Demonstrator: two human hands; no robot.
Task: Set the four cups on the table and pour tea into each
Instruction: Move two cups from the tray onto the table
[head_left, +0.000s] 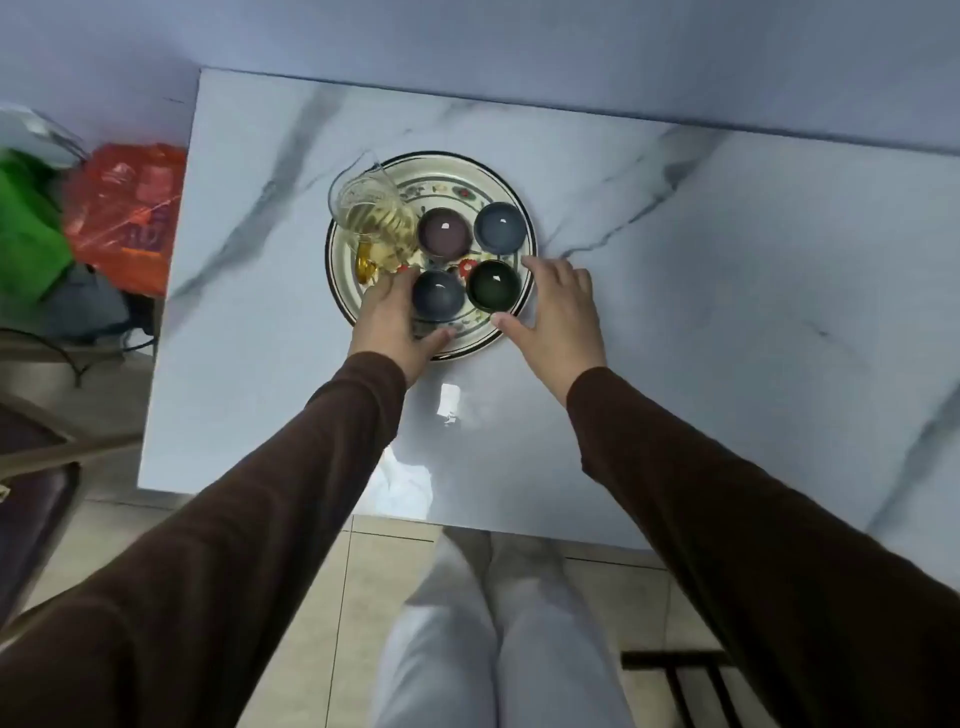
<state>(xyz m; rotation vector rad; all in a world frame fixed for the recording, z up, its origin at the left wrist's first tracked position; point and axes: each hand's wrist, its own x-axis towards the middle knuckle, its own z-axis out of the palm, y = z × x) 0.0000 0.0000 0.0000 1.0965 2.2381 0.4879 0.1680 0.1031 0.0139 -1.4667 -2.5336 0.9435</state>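
Note:
A round patterned plate (511, 317) sits on the marble table (675, 312). It carries four small cups: purple (444, 233), grey-blue (498, 226), dark blue (438, 295) and dark green (493, 285). A glass pitcher (371, 215) holding pale yellow tea stands on the plate's left side. My left hand (387, 322) curves around the dark blue cup, fingers on its left and thumb below it. My right hand (558, 312) is spread beside the dark green cup, index fingertip and thumb tip at its rim. I cannot tell whether either hand presses its cup. All the cups rest on the plate.
An orange plastic bag (127, 213) and a green bag (26, 234) lie on the floor left of the table. A dark chair (31, 499) is at lower left and a black frame (685, 675) at lower right. My legs are below the table's near edge.

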